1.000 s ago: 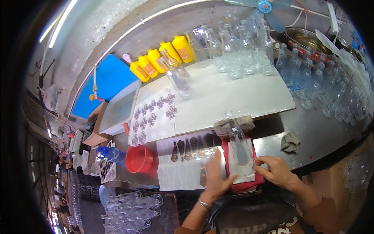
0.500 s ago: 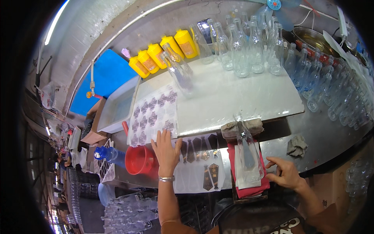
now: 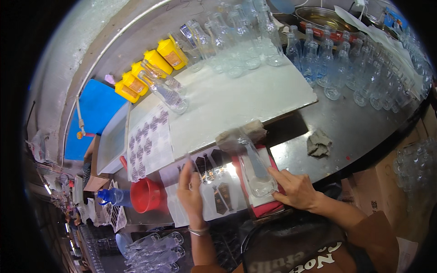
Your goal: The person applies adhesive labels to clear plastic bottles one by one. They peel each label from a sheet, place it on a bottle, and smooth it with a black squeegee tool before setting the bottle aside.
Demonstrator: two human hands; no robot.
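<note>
A clear glass bottle (image 3: 254,164) lies on its side on a red cloth pad (image 3: 261,207) in front of me, neck pointing away. My right hand (image 3: 295,187) rests on the bottle's base end, fingers pressing it down. My left hand (image 3: 190,190) is raised over a white backing sheet (image 3: 200,200) that carries dark labels, pinching a thin strip, seemingly a peeled label, between its fingertips. A second sheet of dark labels (image 3: 148,143) lies further left on the white board.
Several yellow containers (image 3: 150,68) and many clear bottles (image 3: 318,59) stand at the back and right. A red funnel-like cup (image 3: 145,195) and blue bottle (image 3: 114,196) sit left. A grey rag (image 3: 318,143) lies on the steel counter. More bottles (image 3: 154,248) lie below.
My left hand went from the bottle out to the far label sheet, then came back over the near sheet with a strip pinched. My right hand shifted onto the bottle's base.
</note>
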